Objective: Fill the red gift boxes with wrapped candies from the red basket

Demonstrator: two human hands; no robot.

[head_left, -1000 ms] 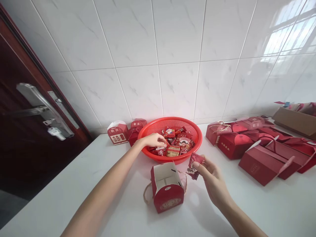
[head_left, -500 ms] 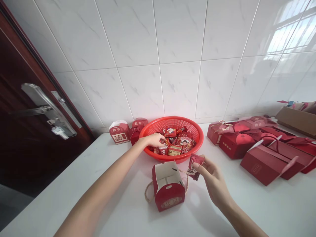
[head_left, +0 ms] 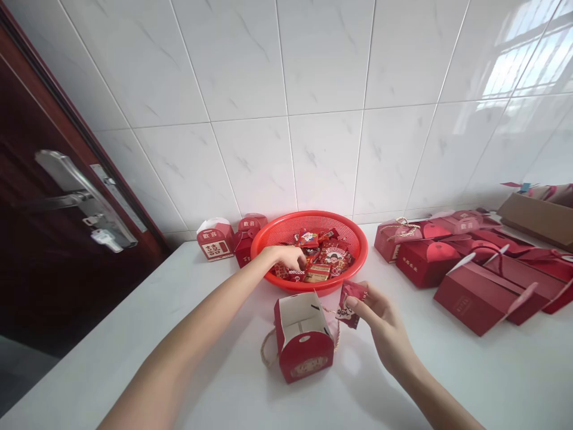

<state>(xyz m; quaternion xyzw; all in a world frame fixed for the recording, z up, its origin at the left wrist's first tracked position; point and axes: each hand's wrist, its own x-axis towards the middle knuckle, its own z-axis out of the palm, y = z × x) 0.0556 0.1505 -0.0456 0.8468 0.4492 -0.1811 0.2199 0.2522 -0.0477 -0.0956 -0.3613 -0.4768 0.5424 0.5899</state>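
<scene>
My right hand (head_left: 384,315) pinches a red wrapped candy packet (head_left: 350,303) between thumb and fingers, just right of an open red gift box (head_left: 308,356). This box stands on the table with its pale inside showing and a twine handle (head_left: 268,349) hanging at its side. Behind it sits a red plastic basket (head_left: 329,220) holding several wrapped candies (head_left: 335,257). My left hand (head_left: 290,258) reaches over the basket's left rim, its fingers curled down among the candies. What those fingertips hold, if anything, is hidden.
Two small red boxes (head_left: 215,240) stand left of the basket by the tiled wall. Several red gift boxes (head_left: 478,292) crowd the right side, with a brown cardboard box (head_left: 535,220) behind them. A dark door (head_left: 40,251) with keys in its lock is at the left.
My left hand has shifted slightly right within the basket, and its fingers are more curled. My right hand, still gripping the candy packet, has barely moved.
</scene>
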